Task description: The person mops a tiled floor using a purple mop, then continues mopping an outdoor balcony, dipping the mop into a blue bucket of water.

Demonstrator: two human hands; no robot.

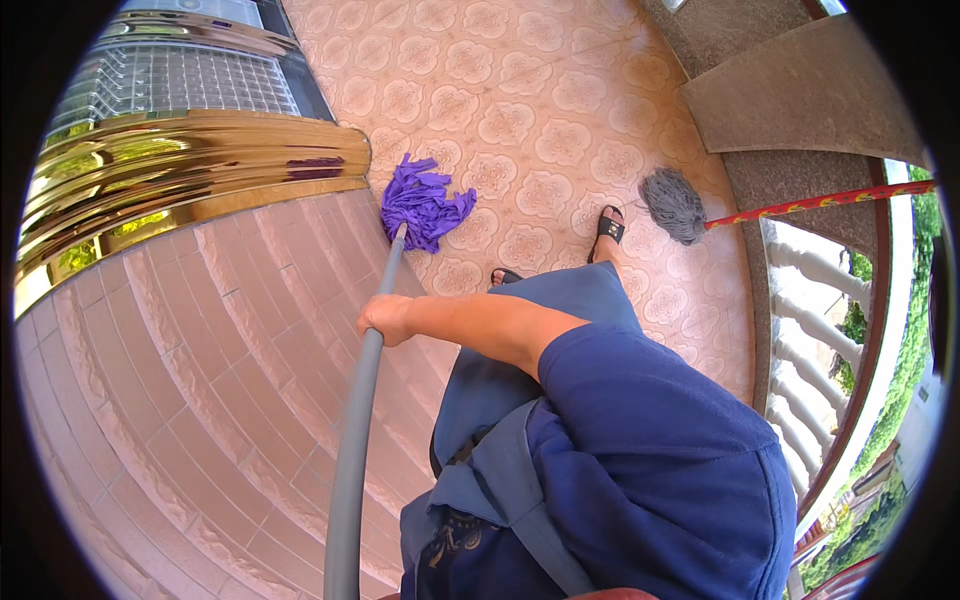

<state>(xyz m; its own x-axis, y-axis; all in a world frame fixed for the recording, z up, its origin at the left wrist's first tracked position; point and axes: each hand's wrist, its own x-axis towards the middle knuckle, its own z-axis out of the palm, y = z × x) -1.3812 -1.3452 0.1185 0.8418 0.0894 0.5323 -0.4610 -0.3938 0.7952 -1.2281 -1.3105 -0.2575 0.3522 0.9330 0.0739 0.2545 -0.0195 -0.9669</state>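
Observation:
My right hand (pixel 385 319) is closed around the grey handle (pixel 351 450) of a mop, with my forearm reaching across my body from the right. The handle runs from the bottom edge up to a purple cloth-strip mop head (pixel 424 204), which lies on the patterned floor tiles (pixel 540 142) against the foot of the tiled wall. My left hand is out of view. Beyond my feet, to the right, a grey string mop head (pixel 672 204) rests on the floor. Its red patterned handle (pixel 817 205) leans across the balustrade side.
A pink-brown tiled wall (pixel 217 375) rises at the left, beside a shiny gold-coloured column or frame (pixel 202 154) and a metal grille (pixel 217 79). White balusters (pixel 814 330) and brown stone panels (pixel 802 90) border the right. My feet in black sandals (pixel 611 227) stand between the mop heads.

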